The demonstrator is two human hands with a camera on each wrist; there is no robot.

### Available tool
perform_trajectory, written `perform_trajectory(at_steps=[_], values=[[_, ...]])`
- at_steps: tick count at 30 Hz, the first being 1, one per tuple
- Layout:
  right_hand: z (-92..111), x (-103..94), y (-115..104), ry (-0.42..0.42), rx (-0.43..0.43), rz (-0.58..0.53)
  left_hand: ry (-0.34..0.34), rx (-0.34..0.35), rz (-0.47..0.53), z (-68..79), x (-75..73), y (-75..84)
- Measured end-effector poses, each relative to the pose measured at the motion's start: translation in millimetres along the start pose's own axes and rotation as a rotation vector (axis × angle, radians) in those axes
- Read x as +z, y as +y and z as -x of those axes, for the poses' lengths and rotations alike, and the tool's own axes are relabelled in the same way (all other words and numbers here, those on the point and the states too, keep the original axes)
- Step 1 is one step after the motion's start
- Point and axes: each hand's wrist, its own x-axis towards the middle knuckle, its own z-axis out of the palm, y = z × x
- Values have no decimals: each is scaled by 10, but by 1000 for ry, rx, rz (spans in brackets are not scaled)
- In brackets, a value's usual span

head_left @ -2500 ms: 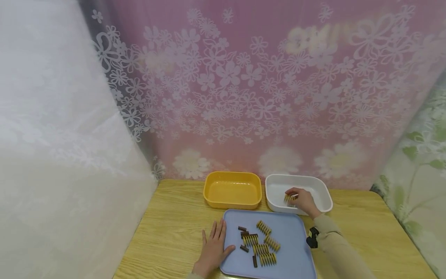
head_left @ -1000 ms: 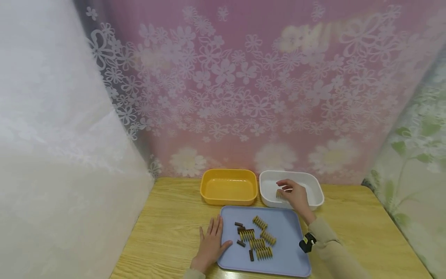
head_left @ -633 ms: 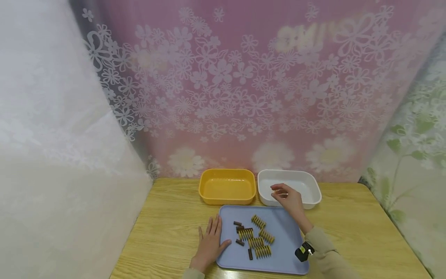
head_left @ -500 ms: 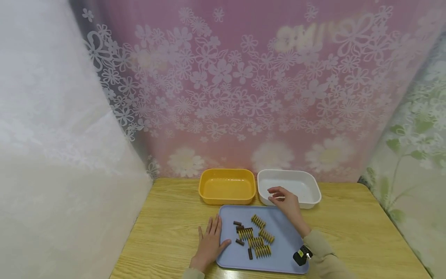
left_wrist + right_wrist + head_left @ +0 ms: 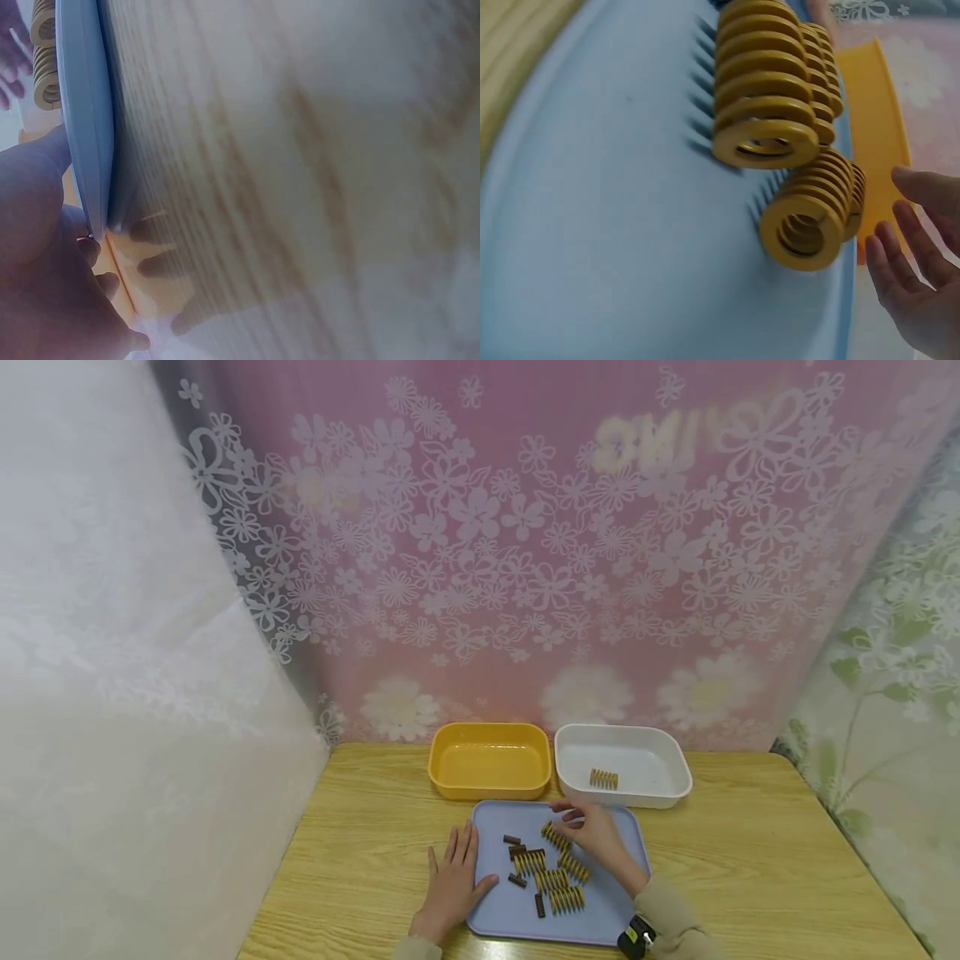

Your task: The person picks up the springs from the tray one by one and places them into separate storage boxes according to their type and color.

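My left hand (image 5: 453,881) lies with straight fingers along the left edge of the blue tray (image 5: 615,910), thumb over the rim. My right hand (image 5: 594,837) hovers over the tray's back part, its fingers loosely bent and holding nothing. Just beside its fingertips lies a yellow coil spring (image 5: 553,837); in the right wrist view a gap shows between the hand (image 5: 922,277) and the yellow springs (image 5: 802,229). Several more yellow springs (image 5: 567,900) and several small dark brown springs (image 5: 540,906) are grouped on the tray. One yellow spring (image 5: 603,779) lies in the white bin (image 5: 660,802).
A yellow bin (image 5: 489,793) stands behind the tray, left of the white bin. All rest on a wooden table (image 5: 360,843). A pink flowered curtain (image 5: 487,568) hangs behind the bins, with a pale sheet (image 5: 135,693) at the left.
My right hand has let go of a yellow spring in the white bin and moved back toward me, over the tray's springs. My left hand keeps its place on the tray edge.
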Motion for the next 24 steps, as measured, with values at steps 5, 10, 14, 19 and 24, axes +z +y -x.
perform_trajectory(at_steps=[5,10,14,19,24], values=[[35,60,46,-94,-30,49,-8,5,16,0,-51,18],[53,94,72,-102,-39,90,-9,0,22,-2,-55,20],[69,117,79,-109,-23,116,-3,-6,-6,5,-24,22],[71,144,73,-94,3,117,17,8,19,15,-35,28],[53,169,59,-72,52,119,24,18,45,21,-87,53]])
